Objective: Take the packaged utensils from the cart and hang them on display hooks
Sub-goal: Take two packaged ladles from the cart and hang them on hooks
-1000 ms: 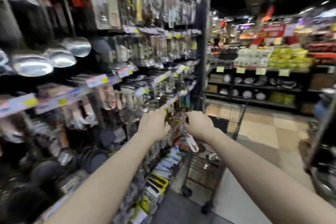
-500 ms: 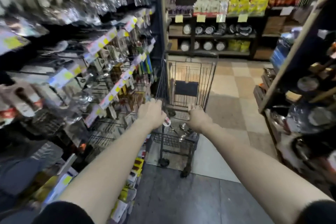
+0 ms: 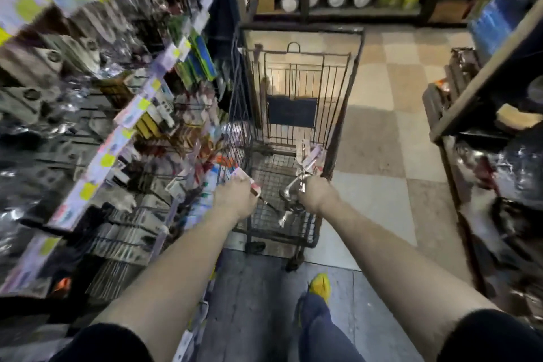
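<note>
Over the near end of the black wire shopping cart (image 3: 299, 30), the left hand (image 3: 235, 198) clenches a white-carded packaged utensil (image 3: 255, 189). The right hand (image 3: 316, 194) grips shiny packaged metal utensils (image 3: 289, 190). More pink-carded utensil packs (image 3: 308, 154) lie inside the cart.

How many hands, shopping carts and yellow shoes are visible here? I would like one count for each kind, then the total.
Hands: 2, the left hand gripping a packaged utensil, the right hand gripping shiny utensils
Shopping cart: 1
Yellow shoe: 1
Total: 4
</note>
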The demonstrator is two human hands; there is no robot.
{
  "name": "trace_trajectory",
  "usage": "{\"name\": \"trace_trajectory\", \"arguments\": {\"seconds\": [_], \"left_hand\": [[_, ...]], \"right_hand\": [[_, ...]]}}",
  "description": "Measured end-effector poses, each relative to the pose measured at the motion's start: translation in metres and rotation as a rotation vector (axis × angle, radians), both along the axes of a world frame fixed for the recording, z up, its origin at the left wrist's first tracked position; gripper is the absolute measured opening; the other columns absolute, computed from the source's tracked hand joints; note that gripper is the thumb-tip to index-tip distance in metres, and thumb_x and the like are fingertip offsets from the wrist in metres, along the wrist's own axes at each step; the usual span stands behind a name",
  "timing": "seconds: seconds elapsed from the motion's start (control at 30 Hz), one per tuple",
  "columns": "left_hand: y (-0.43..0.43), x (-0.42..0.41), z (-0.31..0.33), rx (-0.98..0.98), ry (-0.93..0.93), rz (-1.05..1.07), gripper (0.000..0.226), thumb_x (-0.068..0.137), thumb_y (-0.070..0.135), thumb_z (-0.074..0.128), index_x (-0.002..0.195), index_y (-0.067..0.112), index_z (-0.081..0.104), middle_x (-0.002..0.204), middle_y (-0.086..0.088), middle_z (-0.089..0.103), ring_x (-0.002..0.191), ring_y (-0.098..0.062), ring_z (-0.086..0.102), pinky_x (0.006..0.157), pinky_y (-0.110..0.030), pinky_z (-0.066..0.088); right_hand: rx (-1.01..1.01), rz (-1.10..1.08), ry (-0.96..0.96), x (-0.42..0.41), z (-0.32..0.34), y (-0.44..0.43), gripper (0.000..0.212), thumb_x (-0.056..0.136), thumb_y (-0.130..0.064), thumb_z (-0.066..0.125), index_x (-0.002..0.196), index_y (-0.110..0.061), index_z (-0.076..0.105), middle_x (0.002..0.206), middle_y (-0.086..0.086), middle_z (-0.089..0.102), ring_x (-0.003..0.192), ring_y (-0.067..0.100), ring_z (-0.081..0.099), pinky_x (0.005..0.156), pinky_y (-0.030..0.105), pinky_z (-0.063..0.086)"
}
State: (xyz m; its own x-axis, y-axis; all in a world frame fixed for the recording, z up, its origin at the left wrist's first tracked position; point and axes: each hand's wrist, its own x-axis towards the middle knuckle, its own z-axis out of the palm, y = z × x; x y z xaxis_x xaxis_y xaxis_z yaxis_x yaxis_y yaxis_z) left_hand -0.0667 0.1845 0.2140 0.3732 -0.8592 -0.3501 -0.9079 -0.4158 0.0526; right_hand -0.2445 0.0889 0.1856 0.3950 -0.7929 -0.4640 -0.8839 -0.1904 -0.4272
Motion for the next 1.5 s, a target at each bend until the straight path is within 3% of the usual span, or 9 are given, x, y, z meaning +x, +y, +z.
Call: {"name": "trace_trajectory", "arguments": {"seconds": [0.17,0.4,0.67,0.8,0.9,1.0,1.1,1.3,1.5], "left_hand": [[-0.064,0.009,-0.041,0.129,0.079,0.036,0.039,0.095,0.034,0.054,0.125,0.011,0.062,0.126,-0.017,0.065,0.115,-0.037,0.063,0.093,-0.043,0.053],[-0.105,0.027,-0.110,0.313,0.157,0.038,0.037,0.099,0.038,0.052,0.118,0.007,0.062,0.119,-0.019,0.067,0.110,-0.038,0.066,0.087,-0.042,0.052],[-0.133,0.070,-0.197,0.344,0.339,0.187,0.040,0.101,0.036,0.051,0.112,0.002,0.067,0.110,-0.019,0.068,0.103,-0.038,0.066,0.084,-0.041,0.055],[-0.137,0.075,-0.231,0.416,0.392,0.257,0.033,0.098,0.036,0.058,0.105,0.005,0.067,0.096,-0.014,0.063,0.098,-0.037,0.067,0.079,-0.039,0.054],[-0.138,0.075,-0.259,0.480,0.476,0.294,0.033,0.099,0.036,0.054,0.110,0.006,0.065,0.105,-0.017,0.067,0.102,-0.038,0.065,0.081,-0.039,0.052],[-0.137,0.074,-0.289,0.471,0.550,0.414,0.038,0.099,0.036,0.054,0.113,0.003,0.067,0.114,-0.022,0.069,0.106,-0.041,0.065,0.086,-0.042,0.054],[-0.138,0.068,-0.313,0.436,0.628,0.644,0.041,0.102,0.034,0.055,0.121,0.000,0.068,0.121,-0.022,0.069,0.114,-0.041,0.064,0.091,-0.039,0.051],[-0.148,0.053,-0.366,0.191,0.758,1.105,0.041,0.100,0.041,0.061,0.115,0.004,0.072,0.112,-0.012,0.072,0.104,-0.032,0.066,0.091,-0.038,0.052],[-0.148,0.035,-0.393,-0.010,0.669,1.186,0.038,0.103,0.034,0.059,0.105,-0.002,0.072,0.103,-0.021,0.075,0.098,-0.036,0.070,0.081,-0.041,0.054]], "right_hand": [[0.091,-0.056,0.010,0.013,-0.041,-0.071,0.023,0.096,-0.024,0.057,0.104,-0.008,0.072,0.106,0.016,0.073,0.096,0.034,0.069,0.084,0.039,0.059],[0.210,-0.174,0.036,0.035,-0.102,-0.125,0.035,0.096,-0.018,0.054,0.122,-0.001,0.069,0.115,0.019,0.071,0.104,0.036,0.069,0.094,0.044,0.058],[0.278,-0.307,0.087,0.059,-0.168,-0.154,0.026,0.096,-0.021,0.064,0.117,-0.009,0.071,0.111,0.012,0.073,0.096,0.030,0.071,0.087,0.044,0.061],[0.295,-0.342,0.138,0.066,-0.206,-0.163,0.026,0.096,-0.015,0.061,0.118,-0.004,0.072,0.114,0.015,0.074,0.096,0.028,0.069,0.087,0.035,0.059],[0.319,-0.365,0.160,0.070,-0.230,-0.168,0.028,0.097,-0.014,0.059,0.119,-0.002,0.071,0.115,0.015,0.072,0.093,0.026,0.065,0.083,0.029,0.055],[0.374,-0.391,0.163,0.076,-0.253,-0.172,0.030,0.097,-0.020,0.062,0.117,0.000,0.071,0.117,0.018,0.072,0.105,0.033,0.068,0.095,0.043,0.058],[0.392,-0.391,0.181,0.079,-0.277,-0.177,0.033,0.099,-0.022,0.060,0.123,-0.002,0.068,0.123,0.018,0.070,0.112,0.033,0.066,0.093,0.034,0.054],[0.410,-0.507,0.149,0.084,-0.325,-0.196,0.028,0.101,-0.017,0.058,0.123,-0.002,0.068,0.125,0.017,0.069,0.112,0.031,0.065,0.080,0.027,0.046],[0.360,-0.603,0.106,0.099,-0.358,-0.225,0.035,0.099,-0.002,0.050,0.132,-0.002,0.061,0.129,0.019,0.066,0.118,0.034,0.063,0.088,0.030,0.049]]}}
